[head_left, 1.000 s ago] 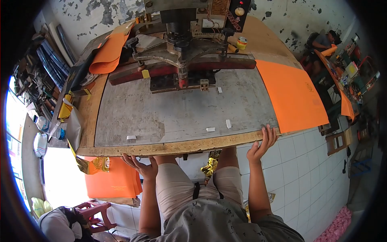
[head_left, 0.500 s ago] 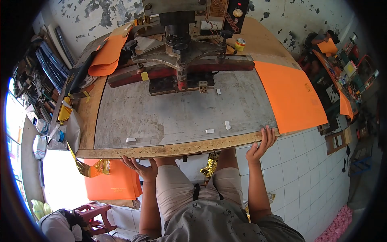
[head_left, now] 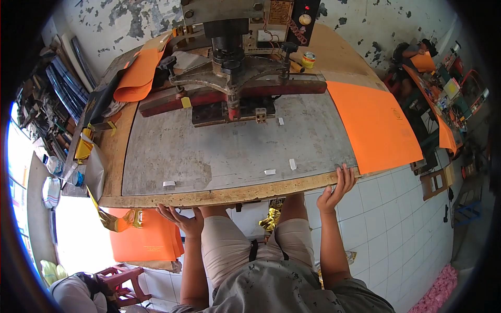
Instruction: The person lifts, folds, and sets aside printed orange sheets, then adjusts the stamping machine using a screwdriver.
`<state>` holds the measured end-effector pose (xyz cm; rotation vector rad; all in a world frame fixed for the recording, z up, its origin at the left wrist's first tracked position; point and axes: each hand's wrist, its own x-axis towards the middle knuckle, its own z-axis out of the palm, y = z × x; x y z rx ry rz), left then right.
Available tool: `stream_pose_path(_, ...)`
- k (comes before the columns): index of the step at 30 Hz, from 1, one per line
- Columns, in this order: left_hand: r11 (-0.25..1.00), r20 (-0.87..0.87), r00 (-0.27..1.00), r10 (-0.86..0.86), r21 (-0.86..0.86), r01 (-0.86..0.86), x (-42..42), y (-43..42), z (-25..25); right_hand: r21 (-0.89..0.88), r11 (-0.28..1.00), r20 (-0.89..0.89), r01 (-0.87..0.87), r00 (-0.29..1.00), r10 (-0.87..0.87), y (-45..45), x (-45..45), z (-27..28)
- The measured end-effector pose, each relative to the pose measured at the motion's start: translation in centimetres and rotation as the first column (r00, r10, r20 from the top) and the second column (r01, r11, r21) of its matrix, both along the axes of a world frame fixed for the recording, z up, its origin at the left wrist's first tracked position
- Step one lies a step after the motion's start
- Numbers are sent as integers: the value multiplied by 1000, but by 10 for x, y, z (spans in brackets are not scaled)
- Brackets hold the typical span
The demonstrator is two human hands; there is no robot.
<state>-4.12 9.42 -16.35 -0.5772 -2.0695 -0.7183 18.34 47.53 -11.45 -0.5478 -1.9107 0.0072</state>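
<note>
My left hand (head_left: 183,220) rests at the underside of the table's wooden front edge (head_left: 229,197), fingers spread and partly under it. Near the right end of that edge, my right hand (head_left: 337,191) lies against the wood, fingers stretched upward. Neither hand holds a loose object. Behind the edge is a grey metal plate (head_left: 240,151) with small white pieces stuck on it. Above the plate's rear stands a press (head_left: 229,78) with a dark block (head_left: 219,113) under it. An orange sheet (head_left: 376,125) lies just right of the plate, close to my right hand.
Folded orange sheets (head_left: 136,75) lie at the back left, and a stack of orange sheets (head_left: 143,242) sits below the table. Gold foil (head_left: 117,220) hangs by the left corner. A red stool (head_left: 122,281) is lower left. Another person (head_left: 415,51) sits at a bench far right.
The view has shifted slightly, so the table and press appear a little lower and further left. Both hands keep their places at the edge. The other person now has an orange sheet raised in front.
</note>
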Motion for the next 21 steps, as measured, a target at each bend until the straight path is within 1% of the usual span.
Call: stream_pose_path(21, 1000, -14, 1000, -9, -8, 9, -1, -1, -3, 8, 1000, -3, 12, 1000, -12, 0, -1, -1)
